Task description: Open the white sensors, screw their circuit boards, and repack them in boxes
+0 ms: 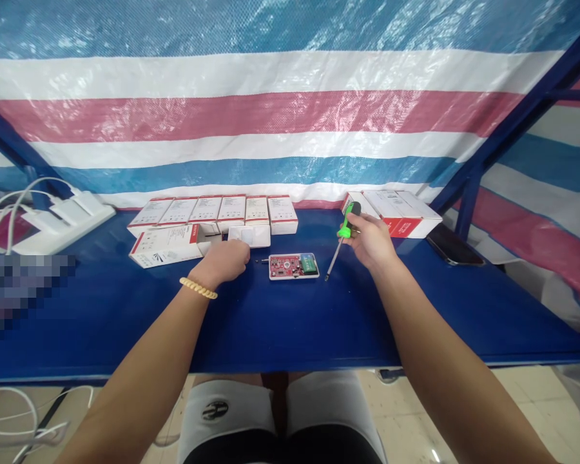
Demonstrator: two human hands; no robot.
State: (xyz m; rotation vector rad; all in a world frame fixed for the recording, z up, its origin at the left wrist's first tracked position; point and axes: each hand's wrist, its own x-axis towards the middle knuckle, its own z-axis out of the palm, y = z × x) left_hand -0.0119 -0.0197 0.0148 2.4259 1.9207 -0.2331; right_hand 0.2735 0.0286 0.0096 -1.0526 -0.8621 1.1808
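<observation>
My right hand [371,240] grips a green and black screwdriver [343,232] by its handle, the shaft slanting down and left to a tip just above or at the table. Left of that tip lies a small white casing [269,276] with its face open, showing a red circuit board [287,265] and a green part. My left hand [226,263], a beaded band on its wrist, is closed near the table; anything in its fingers is hidden. Small dark bits [258,261] lie between it and the casing. Behind my left hand is a white shell-like piece [260,236].
A row of white and red boxes [207,209] stands at the back, with an opened box [167,245] before it. More boxes [401,209] and a black phone [452,245] are at right. A white power strip [67,216] with cables lies on the left of the blue table [294,328].
</observation>
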